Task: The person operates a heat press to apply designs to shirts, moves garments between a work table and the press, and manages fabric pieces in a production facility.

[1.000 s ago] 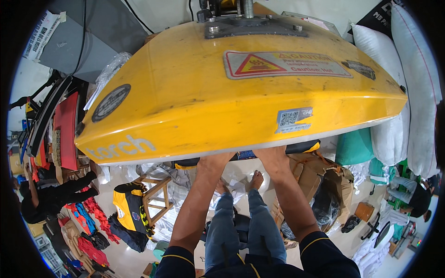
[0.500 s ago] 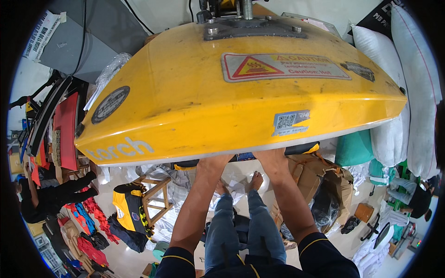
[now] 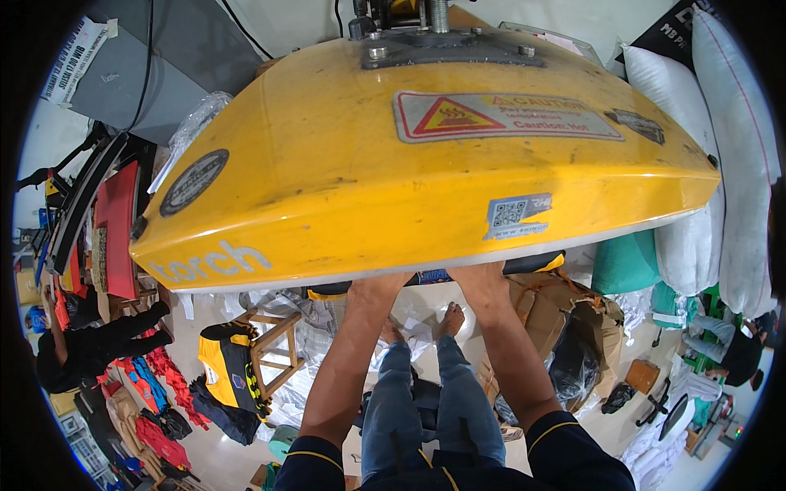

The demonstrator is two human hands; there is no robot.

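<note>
A large yellow heat press head (image 3: 426, 188) with a white lower edge fills the upper half of the view. My left hand (image 3: 381, 284) and my right hand (image 3: 481, 277) reach in under its front edge, side by side. The press head hides the fingers of both, so their grip does not show. Between and beside the wrists a dark garment with yellow trim (image 3: 534, 263) peeks out below the white edge, close to both hands. Whether they hold this cloth or only touch it, I cannot tell.
A wooden stool (image 3: 274, 352) with yellow-and-black jerseys (image 3: 229, 368) on it stands at the left. An open cardboard box (image 3: 524, 307) is on the right, below tall white sacks (image 3: 671, 90). People work at both sides; red cloth (image 3: 164, 438) lies on the floor.
My hands and the press head stay practically where they were, the view shifting only slightly. The person at the far left has moved an arm a little.
</note>
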